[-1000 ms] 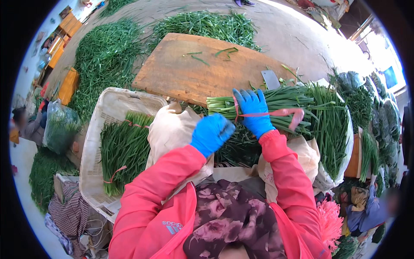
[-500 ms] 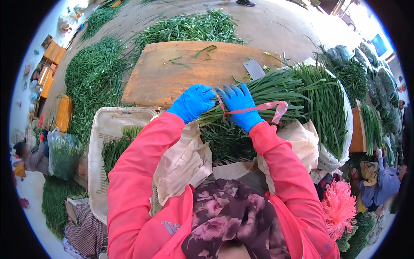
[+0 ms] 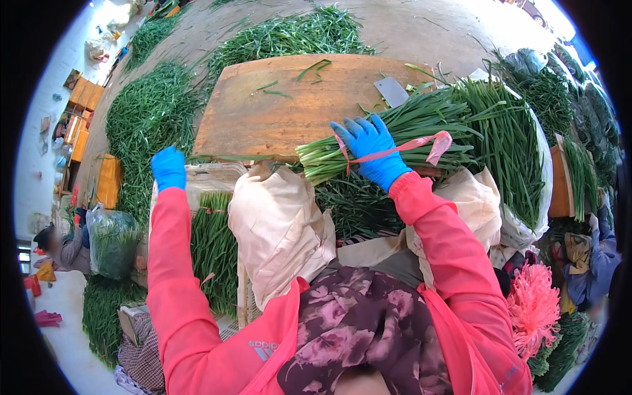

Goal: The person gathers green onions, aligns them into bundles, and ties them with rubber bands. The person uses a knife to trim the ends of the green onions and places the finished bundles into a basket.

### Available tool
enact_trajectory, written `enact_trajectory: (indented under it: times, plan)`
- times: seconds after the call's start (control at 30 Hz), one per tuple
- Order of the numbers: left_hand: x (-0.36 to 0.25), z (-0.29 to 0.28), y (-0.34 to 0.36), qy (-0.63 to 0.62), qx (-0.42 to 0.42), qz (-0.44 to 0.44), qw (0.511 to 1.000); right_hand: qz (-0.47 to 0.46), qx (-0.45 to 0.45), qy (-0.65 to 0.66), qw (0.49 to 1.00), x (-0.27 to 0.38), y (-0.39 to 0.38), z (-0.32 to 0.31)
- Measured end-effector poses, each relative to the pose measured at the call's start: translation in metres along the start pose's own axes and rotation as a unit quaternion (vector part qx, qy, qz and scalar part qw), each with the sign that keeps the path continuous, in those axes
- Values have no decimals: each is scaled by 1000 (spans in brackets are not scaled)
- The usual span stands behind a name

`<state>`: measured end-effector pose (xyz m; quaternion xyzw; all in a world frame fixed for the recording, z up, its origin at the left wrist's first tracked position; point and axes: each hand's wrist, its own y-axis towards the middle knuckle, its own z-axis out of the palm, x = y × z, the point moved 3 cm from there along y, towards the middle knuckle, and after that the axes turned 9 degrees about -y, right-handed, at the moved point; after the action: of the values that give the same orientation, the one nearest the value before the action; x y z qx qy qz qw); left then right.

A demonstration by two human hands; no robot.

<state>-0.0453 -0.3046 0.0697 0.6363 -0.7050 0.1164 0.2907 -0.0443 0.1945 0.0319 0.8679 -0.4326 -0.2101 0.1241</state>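
My left hand, in a blue glove, is closed at the left, above the basket rim, pinching a thin green leaf that stretches rightward. My right hand, also gloved blue, grips a bundle of long green leafy stalks with pale cut ends pointing left. A pink ribbon circles the bundle, its loose end trailing right. Behind it lies a wooden board with scraps and a grey metal blade. Below the bundle are loose greens and pale cloths.
A plastic basket holds tied bundles; a white sack holds more stalks. Green piles lie on the floor. Pink ribbons hang at lower right. Other people sit far left and at the right.
My left hand has moved from beside the bundle out to the far left, drawing a thin leaf with it. My right hand remains on the bundle.
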Motion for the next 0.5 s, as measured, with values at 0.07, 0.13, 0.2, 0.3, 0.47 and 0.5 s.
enact_trajectory:
  times: [0.07,0.13,0.2,0.3,0.47,0.5]
  plan:
    - [-10,-26,9,-27,41,-126,991,5,5,-6,1000,-5,-1,2]
    - [-45,-69,22,-160,-31,-94,982,6,11,-18,1000,-5,-3,5]
    - [-118,-113,35,-404,-196,95,888,6,11,-16,1000,-5,-4,5]
    - [-216,-167,39,-444,-174,206,855,6,9,-14,1000,-6,-4,5]
    - [-269,-178,56,-388,-211,322,837,10,-13,-1,1000,-3,-3,5]
    - [-272,-178,60,-390,-207,338,831,11,-14,0,1000,-5,-4,7]
